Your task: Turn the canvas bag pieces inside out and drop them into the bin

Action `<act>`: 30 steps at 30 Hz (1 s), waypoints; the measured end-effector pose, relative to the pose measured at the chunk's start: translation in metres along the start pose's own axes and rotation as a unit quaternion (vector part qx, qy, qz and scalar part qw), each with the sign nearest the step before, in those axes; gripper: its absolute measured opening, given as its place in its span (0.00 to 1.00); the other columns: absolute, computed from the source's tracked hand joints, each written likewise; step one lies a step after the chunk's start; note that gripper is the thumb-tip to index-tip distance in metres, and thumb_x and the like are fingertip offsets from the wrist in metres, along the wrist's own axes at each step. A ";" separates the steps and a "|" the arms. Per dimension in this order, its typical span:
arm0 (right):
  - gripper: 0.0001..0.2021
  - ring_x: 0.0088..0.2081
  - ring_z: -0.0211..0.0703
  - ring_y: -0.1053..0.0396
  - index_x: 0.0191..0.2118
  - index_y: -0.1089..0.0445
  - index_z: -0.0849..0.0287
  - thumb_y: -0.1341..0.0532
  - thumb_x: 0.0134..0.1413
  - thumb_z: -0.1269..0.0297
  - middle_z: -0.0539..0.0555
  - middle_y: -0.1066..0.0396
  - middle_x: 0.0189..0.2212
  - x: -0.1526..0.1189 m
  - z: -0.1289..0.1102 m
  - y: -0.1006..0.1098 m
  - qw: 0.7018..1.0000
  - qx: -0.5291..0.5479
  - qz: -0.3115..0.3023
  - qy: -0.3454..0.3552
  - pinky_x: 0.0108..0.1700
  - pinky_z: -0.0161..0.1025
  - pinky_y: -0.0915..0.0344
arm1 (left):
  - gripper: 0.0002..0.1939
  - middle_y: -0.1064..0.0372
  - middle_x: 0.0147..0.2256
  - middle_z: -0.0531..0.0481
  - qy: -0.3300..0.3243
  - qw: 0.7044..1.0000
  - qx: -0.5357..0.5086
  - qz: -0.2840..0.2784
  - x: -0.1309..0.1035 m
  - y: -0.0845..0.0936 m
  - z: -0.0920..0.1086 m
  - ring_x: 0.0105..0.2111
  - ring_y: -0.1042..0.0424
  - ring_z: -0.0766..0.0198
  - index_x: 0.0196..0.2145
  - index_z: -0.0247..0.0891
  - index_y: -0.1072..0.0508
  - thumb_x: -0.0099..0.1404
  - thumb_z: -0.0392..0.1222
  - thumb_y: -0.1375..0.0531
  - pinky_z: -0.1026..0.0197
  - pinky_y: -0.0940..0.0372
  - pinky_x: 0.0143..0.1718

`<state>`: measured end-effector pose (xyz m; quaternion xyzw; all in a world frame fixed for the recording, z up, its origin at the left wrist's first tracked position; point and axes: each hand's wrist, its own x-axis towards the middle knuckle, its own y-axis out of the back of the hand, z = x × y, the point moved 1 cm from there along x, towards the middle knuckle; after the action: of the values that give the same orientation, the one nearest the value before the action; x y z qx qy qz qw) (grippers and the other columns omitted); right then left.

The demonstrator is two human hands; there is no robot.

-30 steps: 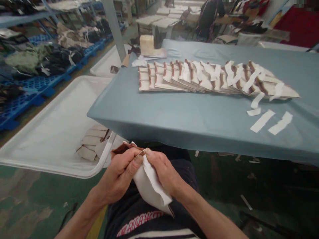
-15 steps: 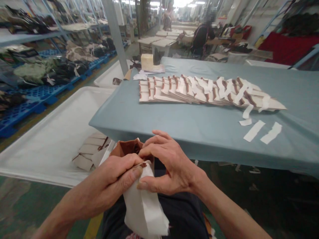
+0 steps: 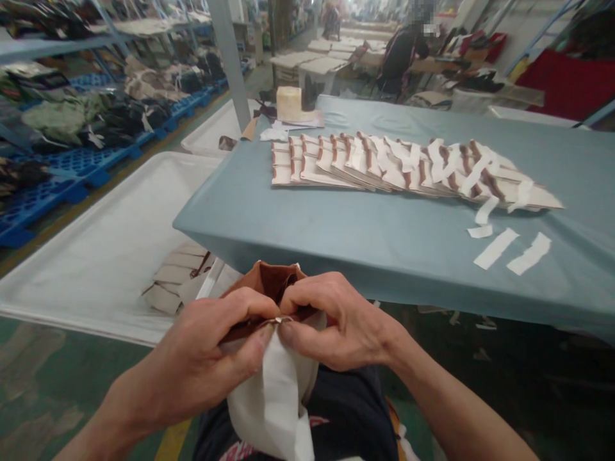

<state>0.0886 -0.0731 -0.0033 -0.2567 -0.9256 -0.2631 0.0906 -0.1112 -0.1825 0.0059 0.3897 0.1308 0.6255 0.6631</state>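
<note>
A cream fabric bag [image 3: 245,397] with a brown lining [image 3: 257,280] is held in front of my body, its mouth facing up. My left hand [image 3: 206,352] pinches the near rim between thumb and fingers. Right beside it, my right hand [image 3: 336,320] pinches the same rim, the two thumbs almost touching. A white strip [image 3: 281,390] hangs down from the rim between the thumbs. Inside the bag, something dark shows near the lining; I cannot make out what it is.
On the blue-covered table [image 3: 230,218] lies an overlapping row of cream pieces with brown edges [image 3: 336,166]. Loose white strips [image 3: 497,248] lie at its right. A large white bin [image 3: 115,211] at left holds cream bags [image 3: 175,278]. A person [image 3: 401,57] sits farther back.
My right hand has come down onto the rim and now pinches it beside my left hand. The bag's mouth has spread wider, and the white strip hangs straighter.
</note>
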 end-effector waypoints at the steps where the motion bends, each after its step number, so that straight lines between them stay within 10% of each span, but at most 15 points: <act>1: 0.09 0.24 0.33 0.41 0.28 0.31 0.57 0.39 0.60 0.66 0.43 0.36 0.22 -0.001 0.001 -0.002 1.000 -0.010 0.012 -0.002 0.31 0.34 0.45 | 0.08 0.19 0.33 0.58 -0.014 1.000 0.010 0.010 0.001 -0.001 0.001 0.28 0.21 0.68 0.44 0.45 0.20 0.76 0.35 0.39 0.70 0.31 0.30; 9: 0.06 0.27 0.38 0.32 0.31 0.26 0.57 0.39 0.57 0.69 0.49 0.24 0.25 -0.008 -0.002 -0.017 0.992 -0.094 0.083 0.003 0.33 0.37 0.42 | 0.14 0.14 0.39 0.51 -0.126 0.991 0.038 -0.014 -0.004 0.004 -0.007 0.36 0.14 0.60 0.53 0.47 0.23 0.78 0.31 0.41 0.64 0.23 0.38; 14: 0.06 0.24 0.34 0.42 0.29 0.31 0.56 0.37 0.55 0.63 0.44 0.36 0.23 -0.010 0.002 -0.021 0.979 0.172 0.027 -0.109 0.27 0.33 0.45 | 0.14 0.12 0.43 0.49 -0.077 0.995 0.009 -0.068 -0.019 0.004 -0.029 0.40 0.14 0.55 0.54 0.52 0.16 0.81 0.41 0.41 0.61 0.23 0.42; 21: 0.32 0.23 0.31 0.53 0.28 0.38 0.54 0.32 0.63 0.31 0.41 0.46 0.22 -0.010 0.017 -0.033 0.903 0.378 -0.025 -0.200 0.25 0.33 0.54 | 0.14 0.11 0.45 0.50 -0.038 0.994 -0.014 -0.105 -0.023 0.000 -0.044 0.42 0.13 0.57 0.50 0.50 0.13 0.82 0.41 0.40 0.62 0.23 0.48; 30: 0.18 0.27 0.35 0.39 0.34 0.30 0.57 0.41 0.81 0.59 0.46 0.33 0.26 -0.017 -0.005 -0.007 0.999 0.046 -0.008 0.015 0.32 0.35 0.43 | 0.13 0.13 0.40 0.52 -0.015 0.992 -0.079 -0.094 -0.014 0.015 -0.015 0.35 0.16 0.59 0.54 0.47 0.17 0.83 0.46 0.42 0.64 0.28 0.37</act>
<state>0.0996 -0.0887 -0.0071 -0.2405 -0.9374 -0.2245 0.1139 -0.1347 -0.1915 0.0023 0.3317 0.1070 0.5631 0.7493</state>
